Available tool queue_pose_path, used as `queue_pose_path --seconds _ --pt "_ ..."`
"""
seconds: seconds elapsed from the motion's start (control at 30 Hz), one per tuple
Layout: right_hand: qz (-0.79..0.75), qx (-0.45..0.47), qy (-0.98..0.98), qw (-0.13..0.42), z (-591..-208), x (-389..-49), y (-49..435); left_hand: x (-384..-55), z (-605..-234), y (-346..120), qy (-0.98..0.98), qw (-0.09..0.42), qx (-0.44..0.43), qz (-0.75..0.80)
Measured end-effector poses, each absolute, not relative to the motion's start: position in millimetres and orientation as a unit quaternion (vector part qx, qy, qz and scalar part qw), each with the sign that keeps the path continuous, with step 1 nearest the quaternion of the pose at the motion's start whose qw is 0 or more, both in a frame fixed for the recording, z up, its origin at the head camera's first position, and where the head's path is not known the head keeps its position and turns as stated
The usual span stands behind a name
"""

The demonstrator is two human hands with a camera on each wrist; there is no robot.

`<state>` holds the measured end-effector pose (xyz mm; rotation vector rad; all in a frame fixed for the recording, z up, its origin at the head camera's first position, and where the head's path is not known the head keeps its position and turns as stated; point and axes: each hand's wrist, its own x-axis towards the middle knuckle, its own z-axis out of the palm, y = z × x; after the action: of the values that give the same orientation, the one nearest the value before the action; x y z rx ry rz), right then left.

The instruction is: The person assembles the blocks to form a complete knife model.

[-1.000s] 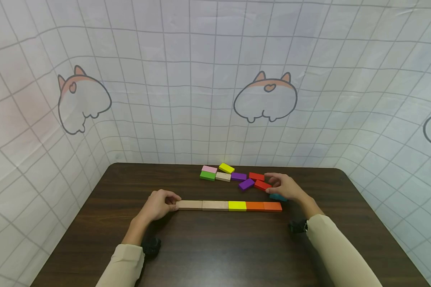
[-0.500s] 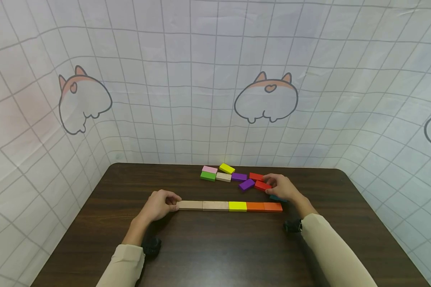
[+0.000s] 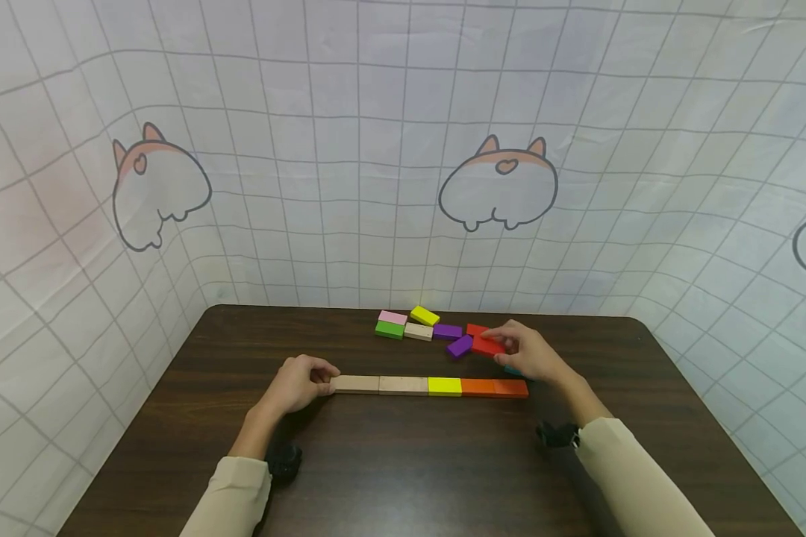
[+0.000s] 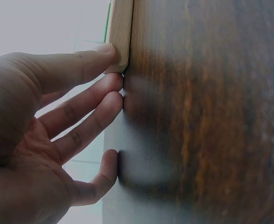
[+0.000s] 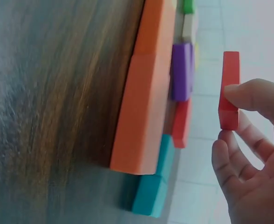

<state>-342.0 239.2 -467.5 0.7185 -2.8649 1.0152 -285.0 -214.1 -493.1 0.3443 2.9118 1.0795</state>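
Observation:
In the head view my left hand (image 3: 302, 384) pinches the left end of a row of blocks, at a plain wooden block (image 3: 356, 384). In the left wrist view the thumb lies on that block's (image 4: 121, 32) face near its end. The row runs right through another plain block (image 3: 403, 385), a yellow block (image 3: 445, 386) and two orange blocks (image 3: 493, 388). Behind the row's right end, my right hand (image 3: 530, 354) pinches a red block (image 5: 229, 77) between thumb and fingers, raised off the table. A second red block (image 3: 477, 329) lies just behind it.
Loose at the back lie pink (image 3: 392, 318), green (image 3: 389, 330), yellow (image 3: 425, 315) and plain (image 3: 419, 331) blocks, plus two purple blocks (image 3: 448, 331). Teal blocks (image 5: 151, 195) sit behind the orange end, partly hidden by my right hand in the head view. A gridded cloth (image 3: 349, 186) surrounds the table.
My right hand, first at the nearer red block on the table, has taken hold of it and lifted it slightly, shifting it a little left. My left hand and the row stay put.

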Motion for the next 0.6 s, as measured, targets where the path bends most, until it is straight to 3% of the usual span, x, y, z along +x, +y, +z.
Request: queue_pose_path --seconds 0.6 --pt "0.306 0.300 -0.902 -0.050 -460 -297 212 -285 -493 -213 0.933 0.008 0.109 0.342"
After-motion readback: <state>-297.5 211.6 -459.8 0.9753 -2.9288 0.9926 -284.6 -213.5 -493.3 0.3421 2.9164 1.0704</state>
